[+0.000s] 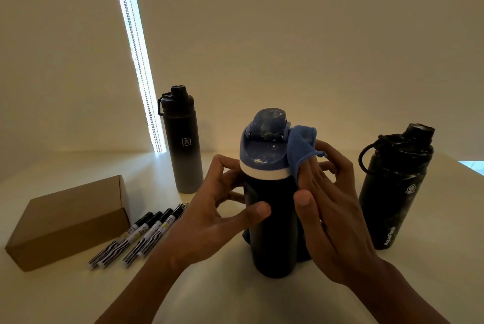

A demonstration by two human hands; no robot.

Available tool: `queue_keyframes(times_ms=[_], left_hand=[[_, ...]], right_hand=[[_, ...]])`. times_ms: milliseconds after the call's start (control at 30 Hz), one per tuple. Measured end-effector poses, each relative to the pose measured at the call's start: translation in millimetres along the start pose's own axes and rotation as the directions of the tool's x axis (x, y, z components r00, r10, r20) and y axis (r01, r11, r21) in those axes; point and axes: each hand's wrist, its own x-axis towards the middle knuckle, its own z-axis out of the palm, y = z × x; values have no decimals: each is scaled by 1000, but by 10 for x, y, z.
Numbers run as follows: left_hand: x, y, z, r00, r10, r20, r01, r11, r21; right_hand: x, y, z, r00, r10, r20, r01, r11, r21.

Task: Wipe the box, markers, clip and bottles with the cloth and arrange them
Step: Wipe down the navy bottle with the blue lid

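Flanking the blue-lidded bottle [272, 232], left hand [209, 221] grips, right hand [332, 219] holds cloth [301, 145].

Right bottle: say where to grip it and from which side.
Probably grip the right bottle round its body, below the shoulder, from its right: it stands upright, its loop sticks out on the left, and the middle bottle crowds that side.
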Motion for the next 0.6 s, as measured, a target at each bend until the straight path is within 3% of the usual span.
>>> queue_keyframes(times_ms=[200,600], left_hand=[[16,-36,162,981,37,-189,-31,999,35],[-58,134,170,972,49,-232,-66,996,-66]], right_hand=[[-36,73,1,1000,-27,7,27,995,-93],[-69,-41,65,999,0,42,0,1000,-5]])
